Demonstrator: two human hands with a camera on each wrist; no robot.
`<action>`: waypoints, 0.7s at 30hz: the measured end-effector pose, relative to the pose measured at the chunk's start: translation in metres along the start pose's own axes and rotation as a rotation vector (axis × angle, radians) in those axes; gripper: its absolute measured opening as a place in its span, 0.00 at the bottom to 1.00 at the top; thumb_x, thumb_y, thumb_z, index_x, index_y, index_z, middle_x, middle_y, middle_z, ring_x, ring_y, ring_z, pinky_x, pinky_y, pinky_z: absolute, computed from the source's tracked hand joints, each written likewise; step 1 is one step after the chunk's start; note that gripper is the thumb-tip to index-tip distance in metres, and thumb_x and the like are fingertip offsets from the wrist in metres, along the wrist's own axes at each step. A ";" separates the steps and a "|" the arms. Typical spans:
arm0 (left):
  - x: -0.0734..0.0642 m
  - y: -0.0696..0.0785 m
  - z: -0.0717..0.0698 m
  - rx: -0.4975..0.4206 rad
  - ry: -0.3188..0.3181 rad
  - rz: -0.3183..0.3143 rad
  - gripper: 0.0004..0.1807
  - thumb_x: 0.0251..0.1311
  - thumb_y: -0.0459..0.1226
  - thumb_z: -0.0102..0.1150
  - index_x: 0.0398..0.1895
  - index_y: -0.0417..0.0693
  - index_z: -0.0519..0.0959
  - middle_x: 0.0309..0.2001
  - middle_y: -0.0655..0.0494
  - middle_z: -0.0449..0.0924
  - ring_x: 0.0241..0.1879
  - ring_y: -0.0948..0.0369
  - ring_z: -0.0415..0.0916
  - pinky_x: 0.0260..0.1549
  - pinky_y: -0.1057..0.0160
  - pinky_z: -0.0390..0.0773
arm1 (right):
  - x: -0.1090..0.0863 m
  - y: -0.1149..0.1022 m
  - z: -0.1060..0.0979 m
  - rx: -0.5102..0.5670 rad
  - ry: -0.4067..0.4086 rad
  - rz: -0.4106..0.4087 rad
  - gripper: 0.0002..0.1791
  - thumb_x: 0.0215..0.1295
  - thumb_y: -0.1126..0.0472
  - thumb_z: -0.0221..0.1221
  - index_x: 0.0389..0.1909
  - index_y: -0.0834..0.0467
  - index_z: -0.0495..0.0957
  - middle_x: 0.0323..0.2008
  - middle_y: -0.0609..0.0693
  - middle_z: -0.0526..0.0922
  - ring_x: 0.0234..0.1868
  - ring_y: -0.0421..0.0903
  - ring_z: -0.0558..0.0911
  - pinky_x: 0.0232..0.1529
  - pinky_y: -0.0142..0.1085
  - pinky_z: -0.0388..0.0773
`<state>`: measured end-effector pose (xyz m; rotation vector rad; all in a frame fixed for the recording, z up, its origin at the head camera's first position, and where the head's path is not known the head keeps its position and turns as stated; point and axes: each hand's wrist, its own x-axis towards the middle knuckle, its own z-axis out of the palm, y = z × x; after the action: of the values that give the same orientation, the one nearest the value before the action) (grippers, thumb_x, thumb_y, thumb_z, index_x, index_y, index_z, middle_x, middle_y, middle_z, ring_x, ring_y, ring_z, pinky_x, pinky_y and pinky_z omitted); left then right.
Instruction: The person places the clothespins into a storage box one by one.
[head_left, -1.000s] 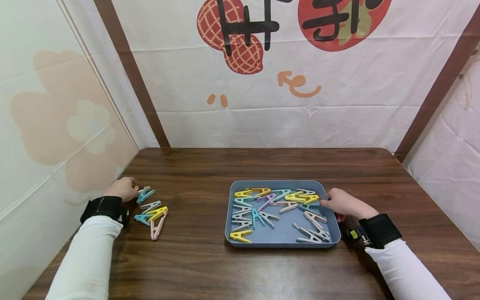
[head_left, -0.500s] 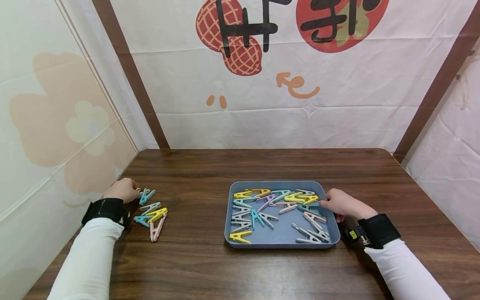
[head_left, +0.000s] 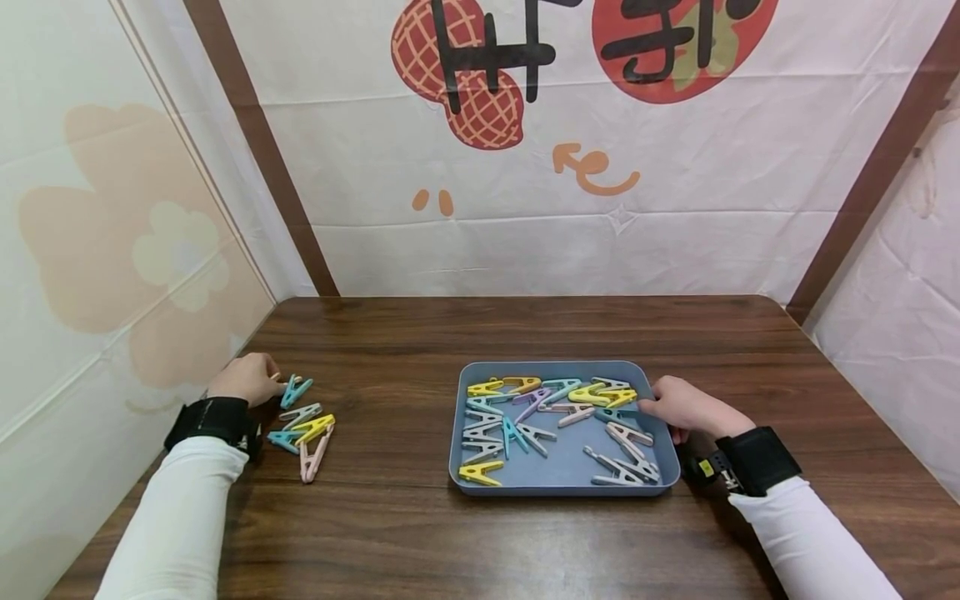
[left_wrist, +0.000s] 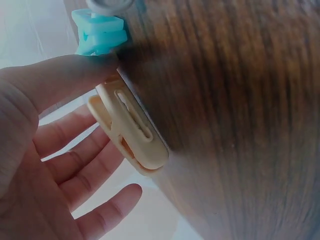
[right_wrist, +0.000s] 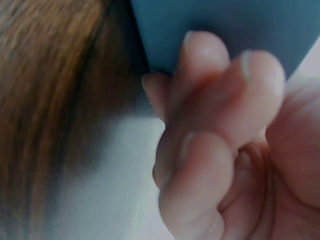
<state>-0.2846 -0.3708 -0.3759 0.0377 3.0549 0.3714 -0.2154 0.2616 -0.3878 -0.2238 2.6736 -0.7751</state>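
Note:
My left hand (head_left: pixel 246 379) is at the left of the table, fingers beside a small group of clothespins. In the left wrist view a beige clothespin (left_wrist: pixel 137 122) is pinched between the thumb and a finger behind it, low at the tabletop. A teal clothespin (head_left: pixel 298 390) lies right at the fingertips. Below it are a grey-green (head_left: pixel 302 414), a yellow (head_left: pixel 315 428), a blue (head_left: pixel 283 440) and a pink clothespin (head_left: pixel 315 460). My right hand (head_left: pixel 693 408) grips the right wall of a blue-grey tray (head_left: pixel 562 490), thumb over the rim and other fingers curled outside.
Inside the tray lie several clothespins in yellow, teal, grey, pink and purple, such as a purple clothespin (head_left: pixel 532 402). The brown wooden table (head_left: pixel 390 533) runs back to a printed cloth wall (head_left: pixel 525 258). Another cloth wall (head_left: pixel 112 250) stands close on the left.
My left hand has shifted slightly to the right, and the teal clothespin at its fingertips has moved a little right too. The right hand and the tray have stayed put.

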 end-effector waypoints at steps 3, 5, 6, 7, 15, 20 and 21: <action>-0.001 0.000 0.000 0.004 0.028 0.016 0.15 0.55 0.40 0.66 0.27 0.40 0.71 0.25 0.49 0.71 0.26 0.52 0.70 0.26 0.56 0.68 | 0.000 -0.001 0.000 0.000 0.001 -0.003 0.13 0.70 0.61 0.54 0.27 0.63 0.78 0.12 0.49 0.74 0.11 0.40 0.74 0.16 0.34 0.75; -0.001 0.001 -0.001 0.005 0.039 0.021 0.15 0.54 0.40 0.67 0.27 0.40 0.70 0.24 0.49 0.70 0.26 0.52 0.70 0.26 0.56 0.68 | 0.000 0.000 0.000 0.002 0.004 -0.006 0.13 0.70 0.61 0.54 0.27 0.63 0.78 0.12 0.49 0.74 0.11 0.40 0.74 0.16 0.34 0.75; -0.001 0.001 -0.001 0.007 0.043 0.021 0.15 0.53 0.40 0.67 0.27 0.40 0.70 0.24 0.49 0.70 0.26 0.52 0.70 0.26 0.56 0.67 | -0.001 0.000 0.000 0.003 0.005 -0.006 0.13 0.70 0.61 0.54 0.26 0.63 0.78 0.12 0.49 0.74 0.11 0.40 0.74 0.16 0.34 0.74; -0.001 0.002 -0.001 0.008 0.051 0.024 0.16 0.53 0.40 0.67 0.27 0.40 0.70 0.24 0.49 0.70 0.26 0.51 0.70 0.26 0.56 0.68 | -0.001 0.000 0.000 0.003 0.006 -0.007 0.13 0.70 0.61 0.54 0.26 0.62 0.78 0.12 0.48 0.74 0.11 0.40 0.74 0.16 0.34 0.74; -0.001 0.004 0.000 0.013 0.154 0.043 0.17 0.52 0.38 0.69 0.34 0.35 0.72 0.29 0.42 0.74 0.30 0.47 0.73 0.27 0.49 0.70 | 0.000 0.000 0.000 0.001 0.005 0.002 0.13 0.70 0.61 0.54 0.26 0.62 0.78 0.12 0.49 0.73 0.11 0.41 0.73 0.16 0.34 0.74; -0.002 0.008 0.000 0.007 0.231 0.076 0.19 0.51 0.39 0.69 0.37 0.34 0.74 0.32 0.40 0.75 0.33 0.44 0.74 0.30 0.46 0.71 | 0.000 0.000 0.000 0.005 0.007 -0.008 0.13 0.70 0.61 0.54 0.26 0.62 0.78 0.11 0.48 0.73 0.10 0.40 0.73 0.16 0.34 0.74; -0.003 0.009 -0.001 0.005 0.239 0.081 0.19 0.51 0.40 0.69 0.37 0.34 0.74 0.32 0.40 0.75 0.34 0.44 0.74 0.30 0.45 0.71 | 0.000 0.000 0.000 0.006 0.007 -0.009 0.13 0.70 0.61 0.54 0.26 0.62 0.78 0.11 0.48 0.73 0.10 0.40 0.73 0.16 0.34 0.74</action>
<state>-0.2817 -0.3621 -0.3728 0.1263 3.2985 0.4000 -0.2153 0.2619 -0.3876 -0.2325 2.6780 -0.7877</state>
